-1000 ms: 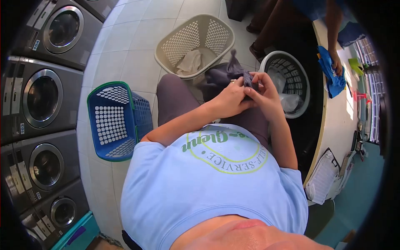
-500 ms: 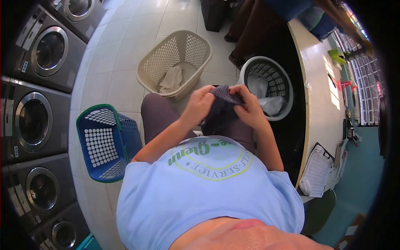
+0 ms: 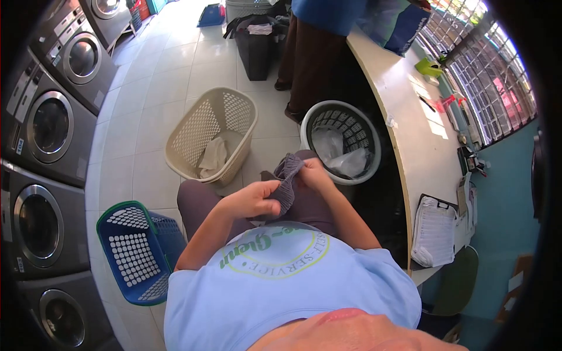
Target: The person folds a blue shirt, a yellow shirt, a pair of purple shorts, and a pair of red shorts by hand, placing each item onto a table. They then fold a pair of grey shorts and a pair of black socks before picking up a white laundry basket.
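A small dark grey garment (image 3: 287, 184) with a ribbed knit surface is stretched between my two hands, above my lap. My left hand (image 3: 256, 199) is closed on its left side. My right hand (image 3: 315, 175) pinches its upper right edge. The garment's exact kind is hard to make out. Just beyond my knees stands a beige laundry basket (image 3: 243, 137) holding a crumpled cream cloth (image 3: 213, 157). Close to my right hand is a round grey basket (image 3: 374, 134) containing clear plastic bags (image 3: 348, 161).
A blue basket (image 3: 155, 237) with a green rim sits on the floor at my left. Front-loading machines (image 3: 50, 126) line the left wall. On my right runs a long counter (image 3: 404, 111) with a clipboard (image 3: 434, 231). Another person (image 3: 313, 58) stands ahead, near a black bin (image 3: 253, 55).
My hands have shifted apart, and the garment now hangs more lengthwise between them. The head view has tilted up, bringing more of the floor ahead into sight.
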Demonstrator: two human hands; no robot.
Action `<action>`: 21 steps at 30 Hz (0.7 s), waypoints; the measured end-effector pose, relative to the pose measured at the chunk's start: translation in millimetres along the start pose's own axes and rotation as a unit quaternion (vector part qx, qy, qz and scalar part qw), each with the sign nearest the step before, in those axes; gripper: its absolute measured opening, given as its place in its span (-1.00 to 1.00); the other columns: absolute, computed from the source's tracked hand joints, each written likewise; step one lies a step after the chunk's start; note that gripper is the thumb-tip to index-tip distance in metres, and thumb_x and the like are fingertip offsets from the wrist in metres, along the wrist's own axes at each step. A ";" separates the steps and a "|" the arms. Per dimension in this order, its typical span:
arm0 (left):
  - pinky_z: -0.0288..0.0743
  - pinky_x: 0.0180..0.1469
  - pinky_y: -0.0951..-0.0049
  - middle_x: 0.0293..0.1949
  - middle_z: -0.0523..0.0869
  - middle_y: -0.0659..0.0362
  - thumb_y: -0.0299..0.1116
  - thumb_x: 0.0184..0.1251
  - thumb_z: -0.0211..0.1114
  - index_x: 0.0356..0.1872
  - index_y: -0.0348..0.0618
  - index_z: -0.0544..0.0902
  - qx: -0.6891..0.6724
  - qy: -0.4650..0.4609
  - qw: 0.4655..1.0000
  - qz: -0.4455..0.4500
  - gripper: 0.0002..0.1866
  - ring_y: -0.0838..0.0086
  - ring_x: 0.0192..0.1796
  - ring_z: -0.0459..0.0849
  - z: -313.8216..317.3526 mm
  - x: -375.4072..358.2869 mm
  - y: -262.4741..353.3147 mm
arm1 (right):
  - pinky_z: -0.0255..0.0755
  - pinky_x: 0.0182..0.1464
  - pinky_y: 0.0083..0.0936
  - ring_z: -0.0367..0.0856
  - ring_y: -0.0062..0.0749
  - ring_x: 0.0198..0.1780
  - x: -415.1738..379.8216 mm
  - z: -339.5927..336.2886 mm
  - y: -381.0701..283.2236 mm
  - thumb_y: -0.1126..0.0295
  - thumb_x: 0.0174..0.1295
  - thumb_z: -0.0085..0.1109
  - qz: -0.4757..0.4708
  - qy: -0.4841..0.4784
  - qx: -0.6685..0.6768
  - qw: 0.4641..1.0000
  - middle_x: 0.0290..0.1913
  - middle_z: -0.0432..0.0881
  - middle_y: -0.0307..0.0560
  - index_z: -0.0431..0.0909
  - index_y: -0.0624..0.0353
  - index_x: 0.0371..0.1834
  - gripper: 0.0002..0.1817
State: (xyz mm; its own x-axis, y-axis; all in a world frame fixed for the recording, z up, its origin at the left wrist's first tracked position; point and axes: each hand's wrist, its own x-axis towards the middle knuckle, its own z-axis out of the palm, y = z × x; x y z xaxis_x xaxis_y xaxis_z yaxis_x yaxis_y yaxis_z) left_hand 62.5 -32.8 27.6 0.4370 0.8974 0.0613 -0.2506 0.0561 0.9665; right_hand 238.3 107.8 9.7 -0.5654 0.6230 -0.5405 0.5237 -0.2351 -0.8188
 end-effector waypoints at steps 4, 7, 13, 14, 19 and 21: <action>0.33 0.11 0.55 -0.01 0.51 0.20 0.25 -0.10 0.40 0.20 -0.34 0.31 0.114 -0.074 0.988 0.068 -0.02 0.57 0.05 0.44 -6.2 0.8 7.2 | 0.52 -0.07 -0.40 0.61 -0.33 -0.10 0.7 35.8 13.2 0.16 0.38 -0.14 0.045 -0.181 0.387 0.903 -0.07 0.59 0.04 0.48 0.17 0.01 -0.64; 0.30 0.19 0.56 0.07 0.51 0.18 0.03 0.28 0.22 0.28 -0.33 0.26 -0.056 -0.039 0.998 0.014 -0.26 0.59 0.11 0.44 8.2 13.6 27.5 | 0.51 -0.08 -0.41 0.61 -0.35 -0.10 20.0 48.4 29.8 0.24 0.41 -0.21 0.023 -0.175 0.478 0.860 -0.05 0.58 -0.03 0.47 0.20 0.04 -0.66; 0.29 0.24 0.47 0.14 0.48 0.20 -0.23 0.39 0.15 0.34 -0.26 0.21 -0.152 -0.079 0.985 -0.012 -0.41 0.57 0.15 0.44 48.4 32.2 33.5 | 0.49 -0.06 -0.42 0.59 -0.36 -0.08 42.6 57.1 -6.4 0.25 0.40 -0.19 -0.071 -0.196 0.571 0.794 -0.03 0.57 -0.03 0.46 0.20 0.05 -0.66; 0.30 0.23 0.46 0.11 0.50 0.21 -0.27 0.38 0.17 0.34 -0.24 0.23 -0.148 -0.091 0.985 -0.013 -0.43 0.58 0.13 0.45 52.2 35.1 32.9 | 0.49 -0.05 -0.43 0.59 -0.36 -0.08 47.9 59.8 -16.5 0.25 0.40 -0.19 -0.090 -0.201 0.575 0.788 -0.03 0.57 -0.03 0.46 0.20 0.05 -0.66; 0.37 0.17 0.46 0.03 0.56 0.21 -0.36 0.31 0.25 0.29 -0.21 0.30 -0.223 -0.066 0.973 0.000 -0.45 0.57 0.07 0.50 49.9 39.9 32.0 | 0.48 -0.03 -0.43 0.58 -0.36 -0.06 65.3 68.1 -48.9 0.26 0.40 -0.18 -0.156 -0.217 0.576 0.773 -0.02 0.56 -0.04 0.45 0.20 0.07 -0.66; 0.39 0.14 0.47 0.02 0.56 0.21 -0.40 0.30 0.25 0.29 -0.20 0.30 -0.229 -0.062 0.971 0.011 -0.45 0.57 0.06 0.51 46.6 37.0 32.0 | 0.47 -0.02 -0.44 0.58 -0.37 -0.06 68.3 70.6 -51.3 0.26 0.40 -0.17 -0.169 -0.210 0.560 0.783 -0.01 0.56 -0.04 0.45 0.20 0.07 -0.66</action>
State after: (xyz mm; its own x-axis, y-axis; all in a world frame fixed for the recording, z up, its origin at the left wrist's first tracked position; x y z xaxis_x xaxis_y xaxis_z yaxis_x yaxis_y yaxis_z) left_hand 110.9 -18.2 72.4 0.5202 0.8428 0.1379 -0.6069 0.2512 0.7540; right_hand 127.9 109.7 1.2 -0.8343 0.5454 -0.0802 -0.4553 -0.7637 -0.4577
